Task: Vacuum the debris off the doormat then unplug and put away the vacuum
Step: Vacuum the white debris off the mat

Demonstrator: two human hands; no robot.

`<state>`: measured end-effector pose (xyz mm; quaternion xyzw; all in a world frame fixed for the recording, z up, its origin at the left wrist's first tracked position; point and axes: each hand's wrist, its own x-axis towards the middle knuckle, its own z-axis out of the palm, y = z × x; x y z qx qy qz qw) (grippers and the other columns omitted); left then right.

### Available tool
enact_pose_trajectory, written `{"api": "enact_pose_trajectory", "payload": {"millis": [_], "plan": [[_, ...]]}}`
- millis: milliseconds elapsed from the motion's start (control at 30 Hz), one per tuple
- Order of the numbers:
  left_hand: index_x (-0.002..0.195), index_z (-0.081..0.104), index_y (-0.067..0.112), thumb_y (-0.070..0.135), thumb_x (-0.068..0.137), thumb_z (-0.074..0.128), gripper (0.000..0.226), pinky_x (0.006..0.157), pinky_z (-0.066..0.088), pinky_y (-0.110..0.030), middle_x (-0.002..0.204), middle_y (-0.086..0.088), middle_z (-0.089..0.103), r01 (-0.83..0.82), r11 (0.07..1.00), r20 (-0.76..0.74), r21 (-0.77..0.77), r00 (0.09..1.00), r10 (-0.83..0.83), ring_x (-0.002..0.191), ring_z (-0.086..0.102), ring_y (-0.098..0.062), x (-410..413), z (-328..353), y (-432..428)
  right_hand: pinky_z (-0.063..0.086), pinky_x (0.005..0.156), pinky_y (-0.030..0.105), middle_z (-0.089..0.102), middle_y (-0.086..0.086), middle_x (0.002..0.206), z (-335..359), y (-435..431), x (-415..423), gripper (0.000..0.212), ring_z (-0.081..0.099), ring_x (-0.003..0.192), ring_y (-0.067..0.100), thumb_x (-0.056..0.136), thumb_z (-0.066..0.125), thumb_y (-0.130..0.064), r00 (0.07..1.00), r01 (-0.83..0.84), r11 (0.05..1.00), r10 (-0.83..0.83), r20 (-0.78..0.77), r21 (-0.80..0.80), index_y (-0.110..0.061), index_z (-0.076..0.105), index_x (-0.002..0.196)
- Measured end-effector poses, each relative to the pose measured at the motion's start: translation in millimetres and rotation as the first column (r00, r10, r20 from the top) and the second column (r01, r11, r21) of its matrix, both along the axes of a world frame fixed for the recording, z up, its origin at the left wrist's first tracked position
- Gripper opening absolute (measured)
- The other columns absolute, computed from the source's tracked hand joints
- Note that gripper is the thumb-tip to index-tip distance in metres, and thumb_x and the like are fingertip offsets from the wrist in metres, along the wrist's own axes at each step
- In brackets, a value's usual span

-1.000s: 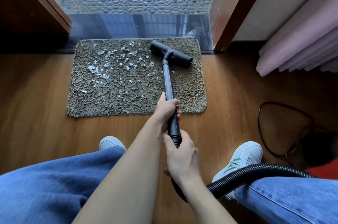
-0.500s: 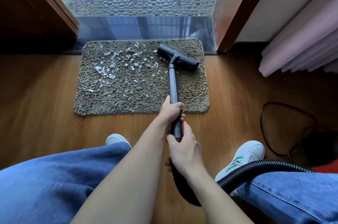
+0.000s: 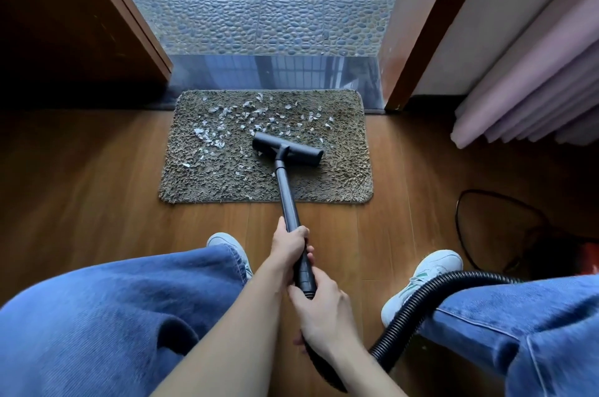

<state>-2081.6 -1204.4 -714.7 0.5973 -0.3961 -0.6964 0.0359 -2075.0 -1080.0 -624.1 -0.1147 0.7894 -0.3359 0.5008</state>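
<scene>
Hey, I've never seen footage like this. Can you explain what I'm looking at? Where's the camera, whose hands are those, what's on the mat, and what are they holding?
There is no machine here. A person wears a wide-angle camera on the head, looking forward and down, so you see their own jeans and white shoes from above.

The left hand grips the dark vacuum wand farther along. The right hand holds it nearer the body, where the ribbed black hose joins.

The wand ends in a wide floor nozzle. It rests on a shaggy brown doormat that lies on the wooden floor at a doorway. Small white scraps lie scattered over the mat, mostly left of and beyond the nozzle. They are the debris to vacuum.
</scene>
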Motion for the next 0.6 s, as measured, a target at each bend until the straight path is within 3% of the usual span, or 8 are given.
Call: {"api": "enact_pose_trajectory", "payload": {"millis": [100, 233, 400, 600], "plan": [[0.111, 0.046, 0.012, -0.002, 0.096, 0.048, 0.021, 0.036, 0.038, -0.02, 0.07, -0.008, 0.044, -0.086, 0.996, -0.005, 0.001, 0.996, 0.086, 0.04, 0.044, -0.012, 15.3, 0.1, 2.7, 0.063, 0.054, 0.042, 0.07, 0.001, 0.089, -1.0, 4.7, 8.7, 0.036, 0.072, 0.052, 0.028, 0.09, 0.061, -0.036, 0.998, -0.063, 0.998, 0.063, -0.002, 0.014, -0.033, 0.058, 0.126], [0.099, 0.045, 0.013, -0.002, 0.095, 0.047, 0.016, 0.036, 0.037, -0.02, 0.068, -0.007, 0.045, -0.139, 0.99, -0.013, 0.001, 0.99, 0.139, 0.039, 0.043, -0.012, 24.9, -1.6, 0.7, 0.062, 0.081, 0.049, 0.072, 0.001, 0.112, -2.3, 6.0, 15.0, 0.065, 0.074, 0.086, 0.038, 0.089, 0.056, -0.048, 0.984, -0.177, 0.983, 0.177, 0.008, 0.052, -0.054, 0.032, 0.149], [0.101, 0.047, 0.013, -0.001, 0.096, 0.047, 0.015, 0.037, 0.039, -0.02, 0.069, -0.006, 0.047, -0.148, 0.989, -0.035, 0.005, 0.988, 0.148, 0.04, 0.044, -0.011, 19.7, -5.1, -11.5, 0.062, 0.082, 0.048, 0.071, -0.002, 0.122, -5.0, -6.4, 13.5, 0.075, 0.073, 0.093, 0.042, 0.091, 0.054, -0.052, 0.986, -0.161, 0.986, 0.162, -0.027, 0.047, -0.056, 0.018, 0.157], [0.102, 0.047, 0.015, 0.0, 0.097, 0.049, 0.016, 0.037, 0.039, -0.02, 0.072, -0.006, 0.047, -0.109, 0.994, -0.07, 0.014, 0.991, 0.11, 0.041, 0.044, -0.011, -2.9, -14.3, -39.3, 0.062, 0.079, 0.05, 0.074, 0.007, 0.112, -19.0, -33.0, -3.6, 0.07, 0.072, 0.09, 0.045, 0.09, 0.054, -0.046, 0.994, -0.103, 0.994, 0.104, -0.039, 0.023, -0.051, 0.028, 0.154]]}}
